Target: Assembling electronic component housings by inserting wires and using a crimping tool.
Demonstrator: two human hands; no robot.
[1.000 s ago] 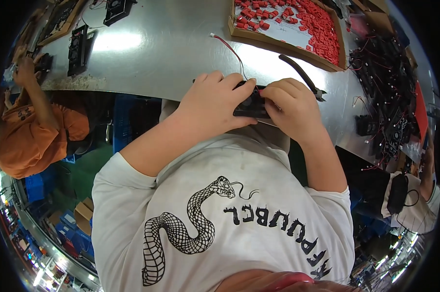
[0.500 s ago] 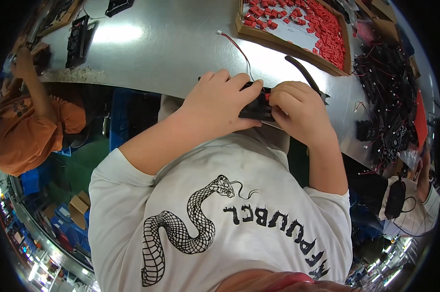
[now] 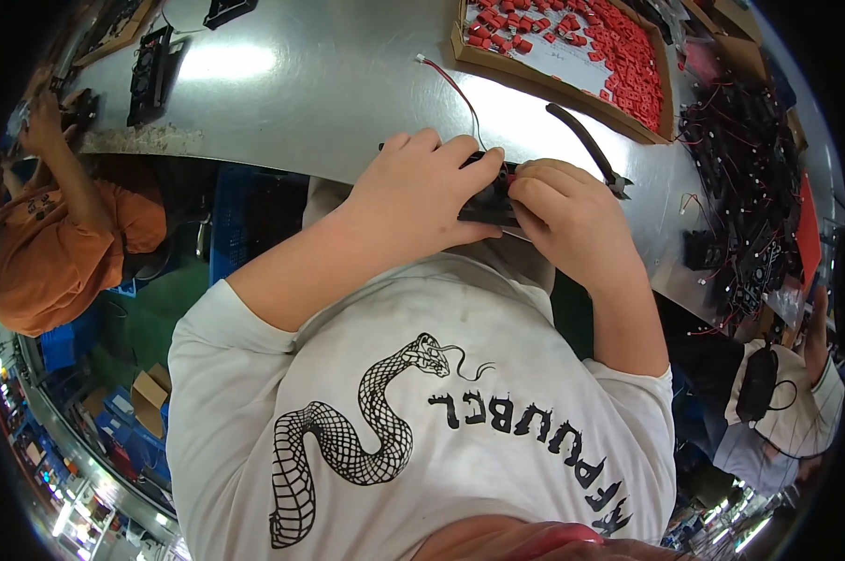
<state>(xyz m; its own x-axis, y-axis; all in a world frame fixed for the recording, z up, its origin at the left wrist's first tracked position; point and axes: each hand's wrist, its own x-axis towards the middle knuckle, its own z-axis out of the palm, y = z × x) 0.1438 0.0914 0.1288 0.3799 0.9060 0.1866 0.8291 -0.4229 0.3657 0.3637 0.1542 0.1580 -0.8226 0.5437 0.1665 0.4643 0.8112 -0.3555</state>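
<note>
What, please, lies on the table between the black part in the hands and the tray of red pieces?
In the head view, a thin red and black wire runs from the black part toward the tray, and black pliers lie just right of it.

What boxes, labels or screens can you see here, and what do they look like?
Cardboard tray: far side of the metal table, shallow, brown rim, pale floor, full of small red parts.
Cardboard boxes: on the floor at lower left, small, brown, open.
Blue crates: on the floor at left, plastic.
No screens or signs that can be made out.
</note>
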